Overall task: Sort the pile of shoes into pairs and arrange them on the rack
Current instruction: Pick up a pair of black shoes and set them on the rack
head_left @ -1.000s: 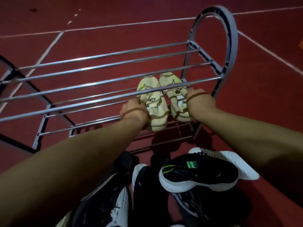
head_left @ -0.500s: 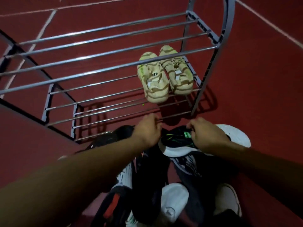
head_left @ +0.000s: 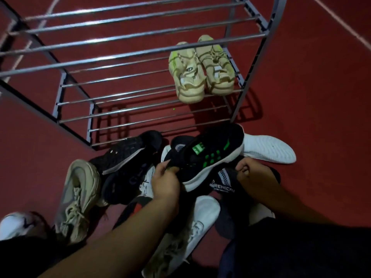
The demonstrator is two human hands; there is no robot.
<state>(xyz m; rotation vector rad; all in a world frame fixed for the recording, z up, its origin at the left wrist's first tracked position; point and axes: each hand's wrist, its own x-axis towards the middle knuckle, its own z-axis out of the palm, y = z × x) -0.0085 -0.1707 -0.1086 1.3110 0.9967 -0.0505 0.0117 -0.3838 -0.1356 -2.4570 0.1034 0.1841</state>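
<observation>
A metal shoe rack [head_left: 128, 37] stands on the red floor. One cream pair of sneakers [head_left: 200, 71] sits side by side at the right end of its middle shelf. In front of the rack lies a pile of shoes. My left hand [head_left: 164, 182] grips the toe end of a black sneaker with green marks and a white sole [head_left: 208, 155], tilted above the pile. My right hand [head_left: 252, 173] is closed on a dark shoe with white lettering [head_left: 222, 184] just beneath it.
The pile holds a black sneaker [head_left: 124, 155], a beige chunky sneaker [head_left: 78, 199], a white sneaker [head_left: 186, 235] and an upturned white sole [head_left: 269, 149]. Another white shoe [head_left: 14, 223] lies at the far left. White lines cross the floor.
Both hands drew back from the cream pair on the shelf down to the pile. The left hand took hold of the black and green sneaker and lifted it.
</observation>
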